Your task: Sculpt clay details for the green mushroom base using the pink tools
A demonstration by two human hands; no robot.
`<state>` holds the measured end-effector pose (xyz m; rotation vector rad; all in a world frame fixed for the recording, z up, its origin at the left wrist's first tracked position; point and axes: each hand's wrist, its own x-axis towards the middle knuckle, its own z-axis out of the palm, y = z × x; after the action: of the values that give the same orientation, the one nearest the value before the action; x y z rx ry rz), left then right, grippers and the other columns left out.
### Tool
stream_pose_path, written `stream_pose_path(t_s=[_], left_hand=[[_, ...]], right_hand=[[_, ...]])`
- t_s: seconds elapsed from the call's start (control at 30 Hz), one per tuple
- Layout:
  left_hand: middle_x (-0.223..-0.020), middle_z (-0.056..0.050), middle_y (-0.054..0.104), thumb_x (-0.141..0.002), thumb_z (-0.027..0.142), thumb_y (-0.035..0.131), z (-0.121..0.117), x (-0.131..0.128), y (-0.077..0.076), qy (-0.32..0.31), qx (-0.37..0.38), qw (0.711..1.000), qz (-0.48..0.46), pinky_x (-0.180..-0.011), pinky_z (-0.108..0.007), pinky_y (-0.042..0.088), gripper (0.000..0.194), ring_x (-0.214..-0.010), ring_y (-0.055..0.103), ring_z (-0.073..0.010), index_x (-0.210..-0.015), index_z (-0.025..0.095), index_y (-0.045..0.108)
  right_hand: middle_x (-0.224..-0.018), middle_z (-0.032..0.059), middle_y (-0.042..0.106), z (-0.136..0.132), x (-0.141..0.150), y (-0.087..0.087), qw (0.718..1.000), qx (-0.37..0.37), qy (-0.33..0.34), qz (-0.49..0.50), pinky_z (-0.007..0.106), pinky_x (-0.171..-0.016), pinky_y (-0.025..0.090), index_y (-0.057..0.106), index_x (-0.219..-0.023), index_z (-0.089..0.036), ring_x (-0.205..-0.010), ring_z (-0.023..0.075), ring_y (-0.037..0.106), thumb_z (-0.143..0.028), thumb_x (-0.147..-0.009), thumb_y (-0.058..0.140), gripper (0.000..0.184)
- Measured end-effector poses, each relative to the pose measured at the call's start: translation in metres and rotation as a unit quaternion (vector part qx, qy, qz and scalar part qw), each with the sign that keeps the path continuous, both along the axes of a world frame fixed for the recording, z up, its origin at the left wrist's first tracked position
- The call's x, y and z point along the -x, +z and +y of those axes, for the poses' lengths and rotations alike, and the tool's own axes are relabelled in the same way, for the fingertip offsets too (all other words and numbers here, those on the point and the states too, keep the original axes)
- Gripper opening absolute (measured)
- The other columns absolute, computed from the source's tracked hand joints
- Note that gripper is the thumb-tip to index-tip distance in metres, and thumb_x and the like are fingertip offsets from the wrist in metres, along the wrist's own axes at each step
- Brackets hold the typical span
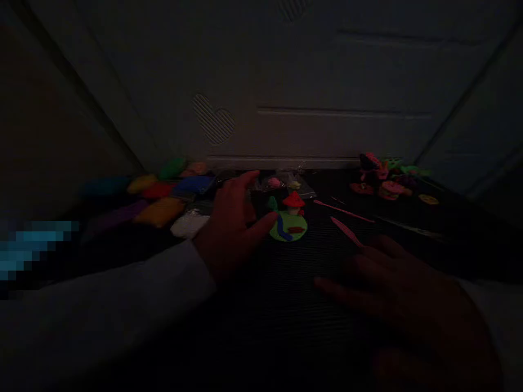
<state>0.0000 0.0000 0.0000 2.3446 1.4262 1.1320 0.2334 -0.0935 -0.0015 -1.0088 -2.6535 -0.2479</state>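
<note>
The scene is very dim. My left hand (pixel 235 223) is open, fingers stretched forward and thumb apart, just left of a round green clay base (pixel 300 222). The thumb tip reaches that base's left edge; whether it touches, I cannot tell. On the base are a red-capped clay mushroom (pixel 293 201), a wavy blue strip (pixel 281 228), a brown piece (pixel 296 230) and a small green leaf-like shape (pixel 272 203). Lower right, my right hand (pixel 408 294) is slightly blurred, its fingers spread. A pink modelling tool (pixel 345 230) lies with its near end by those fingers.
Several coloured clay packs, including an orange one (pixel 159 211) and a white one (pixel 190 223), lie at left. Small clear bags (pixel 300 188) are behind the base. A thin pink stick (pixel 343 210) lies right of it. Clay figures (pixel 390 188) stand at back right.
</note>
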Motion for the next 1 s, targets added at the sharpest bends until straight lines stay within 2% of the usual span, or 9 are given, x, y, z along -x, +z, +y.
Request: stream_pose_path(t_s=[0.2, 0.33, 0.5, 0.63, 0.7, 0.83, 1.0], left_hand=[[-0.122, -0.007, 0.036, -0.070, 0.035, 0.053, -0.0021, 0.0014, 0.0008, -0.005, -0.009, 1.000, 0.008, -0.094, -0.045, 0.032, 0.062, -0.112, 0.037, -0.0253, -0.123, 0.022, 0.025], [-0.122, -0.007, 0.036, -0.069, 0.037, 0.054, -0.0007, 0.0022, -0.0007, 0.002, -0.028, 0.999, 0.019, -0.096, -0.043, 0.032, 0.062, -0.112, 0.037, -0.0243, -0.123, 0.022, 0.026], [-0.123, -0.008, 0.036, -0.070, 0.036, 0.054, -0.0001, 0.0024, -0.0023, -0.005, -0.023, 1.000, 0.012, -0.094, -0.045, 0.032, 0.064, -0.113, 0.036, -0.0252, -0.124, 0.022, 0.023], [-0.124, -0.009, 0.035, -0.071, 0.036, 0.053, -0.0016, 0.0010, -0.0008, -0.002, -0.021, 1.000, 0.015, -0.093, -0.043, 0.034, 0.063, -0.113, 0.037, -0.0244, -0.124, 0.021, 0.023], [-0.124, -0.009, 0.034, -0.071, 0.036, 0.053, -0.0024, 0.0002, 0.0002, -0.003, -0.021, 1.000, 0.018, -0.093, -0.043, 0.034, 0.063, -0.113, 0.036, -0.0239, -0.124, 0.020, 0.023], [-0.123, -0.009, 0.035, -0.071, 0.035, 0.053, -0.0033, -0.0005, 0.0008, -0.004, -0.028, 0.999, 0.020, -0.092, -0.043, 0.034, 0.062, -0.113, 0.037, -0.0239, -0.123, 0.020, 0.024], [-0.123, -0.009, 0.035, -0.071, 0.036, 0.053, -0.0039, -0.0001, 0.0008, -0.005, -0.030, 0.999, 0.022, -0.092, -0.043, 0.035, 0.062, -0.112, 0.037, -0.0237, -0.123, 0.021, 0.024]], right_hand=[[-0.079, 0.0034, 0.048, -0.0004, 0.0019, 0.0113, 0.997, 0.008, 0.042, -0.059, 0.033, -0.070, 0.027, 0.037, -0.121, -0.033, -0.068, 0.0138, 0.042, -0.066, -0.075, 0.026, 0.058], [-0.090, 0.0059, 0.046, 0.0035, -0.0024, 0.0092, 0.998, 0.042, 0.019, -0.044, 0.034, -0.071, 0.027, 0.031, -0.126, -0.030, -0.074, 0.0154, 0.042, -0.068, -0.070, 0.032, 0.068], [-0.095, 0.0077, 0.044, 0.0060, -0.0049, 0.0063, 0.997, 0.078, 0.004, -0.024, 0.034, -0.069, 0.028, 0.025, -0.129, -0.029, -0.077, 0.0169, 0.040, -0.064, -0.073, 0.031, 0.066], [-0.096, 0.0078, 0.045, 0.0036, -0.0022, 0.0041, 0.997, 0.072, 0.011, 0.008, 0.036, -0.071, 0.029, 0.028, -0.127, -0.030, -0.078, 0.0171, 0.041, -0.065, -0.075, 0.025, 0.063], [-0.104, 0.0072, 0.044, 0.0029, -0.0013, 0.0036, 0.998, 0.064, 0.014, 0.012, 0.039, -0.074, 0.029, 0.030, -0.126, -0.033, -0.084, 0.0190, 0.041, -0.066, -0.074, 0.026, 0.062], [-0.126, 0.0073, 0.030, 0.0051, -0.0027, 0.0057, 0.998, 0.048, 0.036, -0.024, 0.045, -0.083, 0.025, 0.030, -0.126, -0.030, -0.105, 0.0260, 0.034, -0.064, -0.073, 0.033, 0.064], [-0.134, 0.0085, 0.017, 0.0075, -0.0041, 0.0072, 0.997, 0.026, 0.042, -0.051, 0.050, -0.085, 0.023, 0.030, -0.127, -0.028, -0.114, 0.0304, 0.028, -0.067, -0.071, 0.032, 0.068]])
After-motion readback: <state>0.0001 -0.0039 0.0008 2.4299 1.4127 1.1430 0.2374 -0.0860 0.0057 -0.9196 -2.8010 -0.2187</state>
